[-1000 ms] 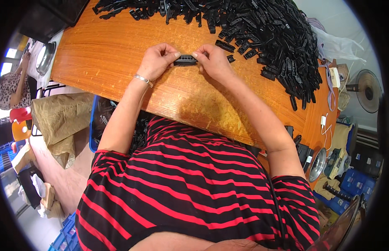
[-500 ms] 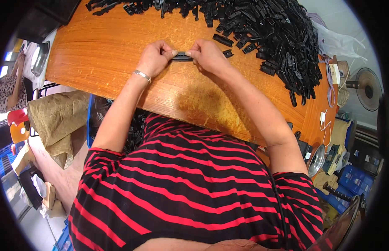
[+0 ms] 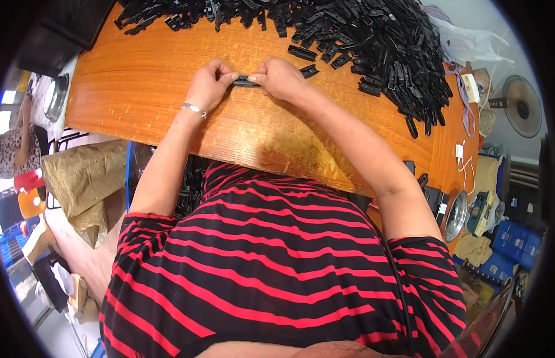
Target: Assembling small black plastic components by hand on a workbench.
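A slim black plastic piece (image 3: 246, 82) is stretched lengthwise between my two hands, just over the wooden table (image 3: 140, 77). My left hand (image 3: 208, 87) pinches its left end between thumb and fingers. At the right end, my right hand (image 3: 282, 79) grips it the same way, its fingers partly hidden behind the hand. A few similar loose black pieces (image 3: 302, 53) lie just beyond and to the right of my right hand. Past them spreads a large heap of black plastic pieces (image 3: 385, 51), across the far side and down the right.
At my lap, left of my body, a blue-edged bin (image 3: 134, 170) holds black pieces. Brown wrapping paper (image 3: 83, 179) hangs at the left. Metal bowls stand left (image 3: 56, 97) and right (image 3: 456, 215). A fan (image 3: 522, 106) is at the right; another person (image 3: 17, 146) is far left.
The whole view has shifted slightly, with the table contents sliding a little left in it. Both hands keep their pinch on the black piece at nearly the same spot over the table.
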